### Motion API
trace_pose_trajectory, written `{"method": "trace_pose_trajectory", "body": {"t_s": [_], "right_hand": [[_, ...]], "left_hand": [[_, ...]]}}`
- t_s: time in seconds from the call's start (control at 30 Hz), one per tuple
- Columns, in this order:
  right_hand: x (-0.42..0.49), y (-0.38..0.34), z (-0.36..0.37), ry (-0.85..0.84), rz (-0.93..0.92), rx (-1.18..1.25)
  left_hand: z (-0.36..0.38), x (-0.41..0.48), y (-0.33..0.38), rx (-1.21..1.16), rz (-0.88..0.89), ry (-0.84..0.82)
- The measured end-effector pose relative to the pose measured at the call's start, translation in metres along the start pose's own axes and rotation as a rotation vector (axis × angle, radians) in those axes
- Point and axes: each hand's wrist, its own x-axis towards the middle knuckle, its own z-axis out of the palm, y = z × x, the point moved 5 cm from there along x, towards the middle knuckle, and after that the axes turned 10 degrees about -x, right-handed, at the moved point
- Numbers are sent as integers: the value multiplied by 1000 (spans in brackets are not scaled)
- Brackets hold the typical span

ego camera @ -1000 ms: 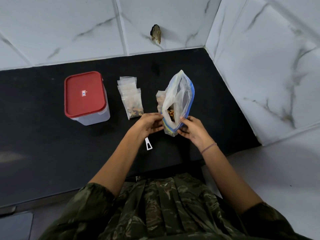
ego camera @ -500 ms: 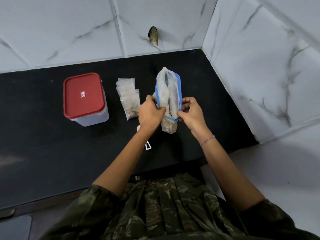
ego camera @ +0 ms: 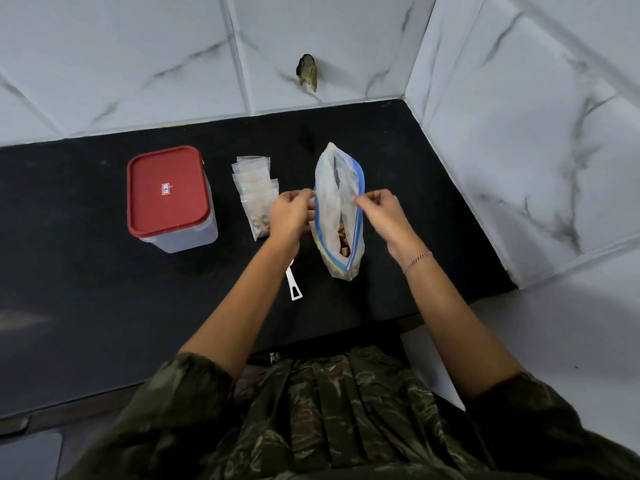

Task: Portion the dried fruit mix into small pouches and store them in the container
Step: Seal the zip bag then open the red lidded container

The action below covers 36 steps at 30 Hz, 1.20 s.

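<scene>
On black counter (ego camera: 433, 188), between both hands: zip bag (ego camera: 337, 216) standing upright, mouth spread, dried fruit (ego camera: 344, 239) low inside. Left hand (ego camera: 291, 216) pinches left lip, right hand (ego camera: 379, 211) pinches right lip, fingers curled on thin film. Bag looks light, floppy, slick; likely slumps if lips let go, so best held at stiffer blue zip strip. Small pouches (ego camera: 256, 199) lie just left of left hand; lidded container (ego camera: 169, 192) further left. White scoop handle (ego camera: 293, 284) pokes out beneath left forearm.
</scene>
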Motion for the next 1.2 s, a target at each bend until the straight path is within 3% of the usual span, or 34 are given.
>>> {"method": "trace_pose_trajectory", "body": {"t_s": [0.17,0.27,0.4,0.5,0.6,0.67,0.77,0.83,0.93,1.03,1.1,1.2], "right_hand": [[30,-7,6,-130,169,232],[37,-15,11,-186,171,366],[43,-22,9,-185,94,401],[46,-30,-2,-63,-54,161],[42,-47,-21,285,-342,-304],[35,-56,-26,456,-438,-563],[37,-60,-28,485,-427,-619],[47,-61,-25,356,-386,-481],[55,-65,-21,51,-216,-157],[61,-67,-20,-135,-34,-26],[68,-68,-13,-248,29,86],[70,-72,-3,-348,55,181]], "left_hand": [[3,13,-5,-66,-311,-46],[9,13,-3,-143,-337,-89],[9,18,15,-193,-103,-123],[7,15,34,-50,104,-137],[2,16,53,293,329,-33],[2,15,64,618,532,85],[6,9,72,902,706,216],[10,16,70,848,632,122],[13,23,70,392,302,-100],[13,28,73,60,-30,-118],[18,34,74,-5,-129,-154],[24,42,77,-15,-125,-194]]}}
